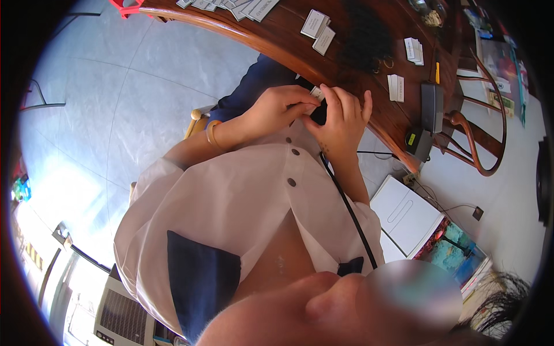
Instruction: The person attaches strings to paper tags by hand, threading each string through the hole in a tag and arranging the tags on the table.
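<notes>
In front of my chest, near the table edge, my two hands meet around a small white card tag. My left hand, a bangle on its wrist, pinches the tag between thumb and fingers. From the other side my right hand grips it with index finger and thumb, its outer fingers raised. My fingers cover most of the tag. Beyond them on the table lies a tangled heap of black cords. Small stacks of white printed cards lie left of the heap, with other white cards to its right.
The dark wooden table has more white cards at its far left. A dark grey box and a black device with a lit display stand at the right edge. A wooden chair and a white carton are farther right.
</notes>
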Motion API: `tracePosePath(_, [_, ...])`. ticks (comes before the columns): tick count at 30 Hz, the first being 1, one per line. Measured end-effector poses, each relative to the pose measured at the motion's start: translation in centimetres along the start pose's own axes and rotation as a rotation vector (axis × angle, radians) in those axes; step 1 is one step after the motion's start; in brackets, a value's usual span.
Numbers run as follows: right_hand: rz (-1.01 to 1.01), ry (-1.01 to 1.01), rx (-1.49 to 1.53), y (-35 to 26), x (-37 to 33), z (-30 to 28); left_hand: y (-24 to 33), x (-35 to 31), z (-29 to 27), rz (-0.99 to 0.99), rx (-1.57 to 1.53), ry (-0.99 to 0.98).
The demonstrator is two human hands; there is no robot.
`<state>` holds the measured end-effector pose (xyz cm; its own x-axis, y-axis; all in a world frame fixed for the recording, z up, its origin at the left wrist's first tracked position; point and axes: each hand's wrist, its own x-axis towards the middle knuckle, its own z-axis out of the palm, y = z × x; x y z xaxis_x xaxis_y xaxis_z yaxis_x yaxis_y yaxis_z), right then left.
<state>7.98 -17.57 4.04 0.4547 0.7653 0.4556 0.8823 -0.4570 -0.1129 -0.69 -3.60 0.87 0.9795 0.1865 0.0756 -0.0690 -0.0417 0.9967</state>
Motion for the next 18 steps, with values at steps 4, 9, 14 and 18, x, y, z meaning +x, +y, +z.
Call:
tracePosePath(4, [0.094,0.022,0.208,2.2,0.1,-1.9,-0.4,0.2,-0.8,0.136,0.068,0.031])
tracePosePath(9, [0.097,0.150,-0.003,8.0,1.4,-0.8,-1.1,0.3,-1.3,0.066,0.012,0.084])
tracePosePath(14, [-0.109,0.169,-0.073,9.5,5.1,-0.3,-1.1,0.5,-1.5,0.072,-0.020,0.077])
tracePosePath(18, [-0.192,0.045,-0.102,9.5,6.3,0.0,-0.8,0.2,-1.7,0.037,-0.035,0.107])
